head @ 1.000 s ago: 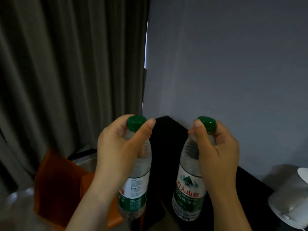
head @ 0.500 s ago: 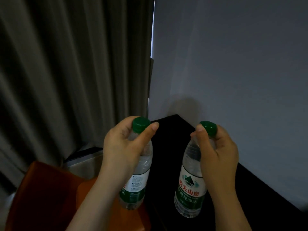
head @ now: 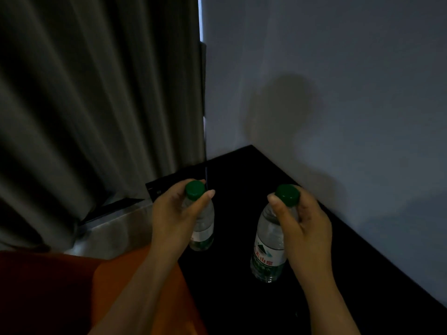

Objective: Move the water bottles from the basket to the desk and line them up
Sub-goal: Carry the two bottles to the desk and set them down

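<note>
Two clear water bottles, green caps, green labels. Left hand grips left bottle neck; right hand grips right bottle neck, over black desk.

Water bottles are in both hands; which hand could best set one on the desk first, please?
Probably the right hand: the right bottle is well over the desk; the left bottle is near its edge.

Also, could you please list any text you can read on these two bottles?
"夫山泉": red characters on the label of the clear green-capped plastic bottle in the right hand; the leading character is cut off.
Green band below it: too blurred.
Label of the matching bottle in the left hand: print too small.
</note>
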{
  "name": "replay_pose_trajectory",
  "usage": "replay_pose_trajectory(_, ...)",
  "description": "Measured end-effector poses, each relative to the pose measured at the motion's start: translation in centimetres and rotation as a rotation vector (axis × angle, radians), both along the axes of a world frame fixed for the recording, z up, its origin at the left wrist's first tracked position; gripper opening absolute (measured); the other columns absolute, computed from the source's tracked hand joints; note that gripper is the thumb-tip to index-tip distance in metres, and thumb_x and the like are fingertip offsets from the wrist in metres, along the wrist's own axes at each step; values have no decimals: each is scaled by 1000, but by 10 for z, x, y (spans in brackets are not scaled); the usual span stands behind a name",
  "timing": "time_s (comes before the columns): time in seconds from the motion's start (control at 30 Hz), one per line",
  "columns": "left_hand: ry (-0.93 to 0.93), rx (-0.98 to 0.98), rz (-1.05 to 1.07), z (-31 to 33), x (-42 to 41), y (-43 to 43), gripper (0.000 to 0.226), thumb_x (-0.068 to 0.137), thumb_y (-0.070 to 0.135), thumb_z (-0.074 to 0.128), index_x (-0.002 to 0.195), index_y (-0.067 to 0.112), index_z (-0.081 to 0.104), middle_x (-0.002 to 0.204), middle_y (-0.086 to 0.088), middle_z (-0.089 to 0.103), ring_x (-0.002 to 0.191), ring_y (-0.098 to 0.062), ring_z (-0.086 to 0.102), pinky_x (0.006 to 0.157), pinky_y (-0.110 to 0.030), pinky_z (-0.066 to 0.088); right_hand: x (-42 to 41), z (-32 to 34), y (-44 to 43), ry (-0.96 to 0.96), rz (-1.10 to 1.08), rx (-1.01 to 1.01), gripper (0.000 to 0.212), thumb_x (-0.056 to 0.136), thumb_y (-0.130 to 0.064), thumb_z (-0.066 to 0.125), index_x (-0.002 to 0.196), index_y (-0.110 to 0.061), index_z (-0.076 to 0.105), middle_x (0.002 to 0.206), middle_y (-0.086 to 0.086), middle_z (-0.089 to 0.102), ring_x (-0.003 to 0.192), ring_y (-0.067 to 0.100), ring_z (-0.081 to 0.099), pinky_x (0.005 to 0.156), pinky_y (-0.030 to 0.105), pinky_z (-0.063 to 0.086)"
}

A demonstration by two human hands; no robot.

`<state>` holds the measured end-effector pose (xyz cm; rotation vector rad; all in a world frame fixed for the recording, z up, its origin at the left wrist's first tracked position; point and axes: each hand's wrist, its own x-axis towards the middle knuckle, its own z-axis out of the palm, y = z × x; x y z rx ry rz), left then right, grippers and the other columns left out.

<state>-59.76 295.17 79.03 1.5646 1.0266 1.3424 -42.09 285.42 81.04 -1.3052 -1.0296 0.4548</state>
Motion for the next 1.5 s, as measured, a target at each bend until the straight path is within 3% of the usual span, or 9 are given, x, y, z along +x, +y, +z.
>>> replay_pose_trajectory(0.1,28,-89,-17,-30,7,28,11,79,18,75,90,17,73,93,11,74,89,0,68,77,-13,52,13,-19,7,42,-7,-75,16,81,-41,65,91,-29,67,88,-10,70,82,1,65,72,12,50)
replay_pose_trajectory(0.3,74,-161,-90,-77,24,70,16,85,14,69,100,17,70,94,0,71,88,-5,66,76,-10,48,23,-49,19,42,-5,-191,13,80,-36,68,90,-27,68,83,-8,71,77,2,67,66,10,50)
replay_pose_trajectory(0.73,60,-237,-52,-120,40,135,27,86,0,65,113,-3,64,92,5,65,81,14,62,75,-4,47,20,-95,50,155,89,-335,12,84,-24,71,90,-16,66,84,8,69,75,7,67,65,15,52)
replay_pose_trajectory(0.87,72,-240,-47,-130,42,143,22,86,0,65,108,-1,65,80,6,63,71,15,60,67,-2,44,18,-98,59,198,96,-360,10,80,-22,72,90,-24,70,90,-2,72,81,6,70,66,14,53)
replay_pose_trajectory(1.03,105,-277,-56,-146,36,143,26,85,9,68,111,7,66,91,13,66,84,14,62,72,-1,44,16,-102,69,147,97,-371,13,77,-27,71,90,-24,69,91,-5,72,83,3,69,67,12,51)
replay_pose_trajectory(1.2,105,-328,-127,-143,28,142,32,82,31,65,111,19,63,93,4,66,95,-9,64,83,-21,51,17,-104,82,107,104,-363,20,76,-35,72,90,-22,68,92,-1,70,80,5,68,68,16,55)
replay_pose_trajectory(1.3,124,-346,-138,-141,26,142,32,86,22,65,118,15,62,105,-7,66,105,-22,62,91,-34,50,20,-112,95,26,99,-377,22,80,-33,74,93,-19,64,95,2,67,79,4,67,68,21,55)
replay_pose_trajectory(1.4,142,-348,-157,-137,27,140,35,87,19,64,120,12,59,107,-7,65,107,-22,61,95,-35,49,25,-122,113,-19,100,-403,17,80,-35,73,93,-27,65,90,-4,69,79,3,68,67,16,54)
replay_pose_trajectory(1.5,127,-349,-175,-134,26,140,29,89,14,62,118,12,59,98,3,63,102,-17,62,94,-32,50,30,-133,132,-51,87,-399,21,80,-40,71,90,-23,63,83,2,68,75,13,68,66,26,55)
